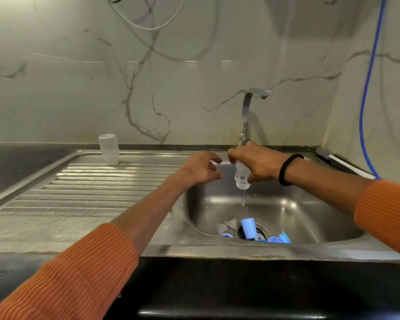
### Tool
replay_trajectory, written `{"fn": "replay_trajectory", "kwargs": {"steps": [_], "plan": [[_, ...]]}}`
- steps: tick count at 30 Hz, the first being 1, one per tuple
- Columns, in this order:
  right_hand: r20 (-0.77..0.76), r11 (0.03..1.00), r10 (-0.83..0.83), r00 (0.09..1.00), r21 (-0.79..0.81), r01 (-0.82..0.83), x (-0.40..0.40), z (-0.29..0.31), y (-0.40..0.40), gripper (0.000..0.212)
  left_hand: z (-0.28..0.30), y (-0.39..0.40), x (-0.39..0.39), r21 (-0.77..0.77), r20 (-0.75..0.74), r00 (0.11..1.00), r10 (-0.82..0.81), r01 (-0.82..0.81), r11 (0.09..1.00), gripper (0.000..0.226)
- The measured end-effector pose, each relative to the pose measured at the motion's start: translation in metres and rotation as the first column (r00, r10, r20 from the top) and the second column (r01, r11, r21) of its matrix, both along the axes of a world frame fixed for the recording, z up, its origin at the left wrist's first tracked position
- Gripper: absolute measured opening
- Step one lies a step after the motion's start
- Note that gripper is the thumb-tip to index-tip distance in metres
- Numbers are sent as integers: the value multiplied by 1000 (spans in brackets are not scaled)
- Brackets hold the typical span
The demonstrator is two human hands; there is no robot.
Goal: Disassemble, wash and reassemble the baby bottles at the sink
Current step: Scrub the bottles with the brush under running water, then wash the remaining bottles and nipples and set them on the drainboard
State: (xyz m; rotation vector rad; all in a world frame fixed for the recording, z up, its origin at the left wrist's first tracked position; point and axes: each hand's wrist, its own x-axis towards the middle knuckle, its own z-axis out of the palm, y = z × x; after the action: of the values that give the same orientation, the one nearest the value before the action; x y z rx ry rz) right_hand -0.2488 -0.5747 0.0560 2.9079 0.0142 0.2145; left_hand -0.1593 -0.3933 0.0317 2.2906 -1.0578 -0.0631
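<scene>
Marble-veined wall behind a steel sink (pixel 286 211) with a ribbed drainboard (pixel 97 185), tap (pixel 248 107) at the back, blue hose (pixel 367 88) at right, one clear bottle (pixel 109 149) standing upturned on the drainboard's far edge. Over the basin: right hand (pixel 255 163) wrapped around a second clear bottle body (pixel 241 177), mouth tilted down, thin stream of water falling from it; left hand (pixel 200 169) just beside, fingers loosely curled, holding nothing. Down by the drain: blue cap (pixel 248 227), blue rings (pixel 278 239) and clear teats (pixel 226 225) lying together
</scene>
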Motion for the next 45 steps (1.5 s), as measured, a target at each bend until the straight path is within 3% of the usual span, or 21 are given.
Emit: {"fn": "replay_trajectory", "kwargs": {"steps": [8, 12, 18, 23, 29, 40, 45], "plan": [[35, 974, -8, 999, 226, 0, 46, 24, 70, 69, -2, 76, 32, -146, -31, 993, 118, -121, 982, 36], [140, 916, -35, 990, 399, -24, 83, 34, 109, 71, -5, 111, 55, -250, -57, 976, 211, -219, 943, 36], [328, 806, -88, 941, 578, -126, 153, 18, 170, 57, -1, 150, 87, -311, -151, 916, 371, -401, 862, 46], [368, 791, -64, 928, 585, -177, 207, -6, 209, 55, 2, 178, 105, -296, -196, 808, 555, -588, 753, 43], [392, 833, -32, 920, 519, -192, 236, -21, 225, 49, -6, 190, 113, -92, -44, 707, 706, -707, 701, 36], [400, 841, -19, 916, 502, -202, 238, -25, 231, 48, -12, 190, 112, -3, 50, 704, 708, -709, 705, 35], [414, 834, -28, 910, 512, -207, 237, -25, 227, 65, -14, 189, 112, 1, 46, 703, 709, -710, 704, 34]]}}
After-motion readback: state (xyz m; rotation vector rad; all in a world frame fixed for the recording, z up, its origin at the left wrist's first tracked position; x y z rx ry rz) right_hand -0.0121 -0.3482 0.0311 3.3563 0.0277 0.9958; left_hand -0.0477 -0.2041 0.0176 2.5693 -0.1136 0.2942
